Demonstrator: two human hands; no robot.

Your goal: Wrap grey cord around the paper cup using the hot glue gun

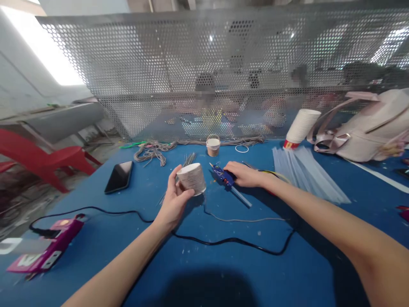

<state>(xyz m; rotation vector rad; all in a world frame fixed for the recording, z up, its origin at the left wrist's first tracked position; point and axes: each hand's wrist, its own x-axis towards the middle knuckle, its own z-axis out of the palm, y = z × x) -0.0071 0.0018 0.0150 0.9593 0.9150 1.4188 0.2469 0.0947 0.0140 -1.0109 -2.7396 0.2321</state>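
My left hand [175,196] is closed around a paper cup [191,179] wrapped in grey cord, held tilted above the table. A thin grey cord [236,220] trails from below the cup toward the right. With fingers curled at its handle, my right hand [244,174] grips a blue hot glue gun [223,175]. The gun's nozzle points away to the left, and a clear glue stick [242,197] sticks out of its back end. Behind the cup lie several thin grey strands [189,159], partly hidden by my left hand and the cup.
A black power cable [236,241] crosses the blue table to a purple power strip [51,249]. A phone [119,177], grey cord bundles [156,149], a small bucket [213,146], stacked paper cups [302,125], clear glue sticks [306,175] and a bag [367,128] surround the hands. Behind stands a perforated metal screen [143,64].
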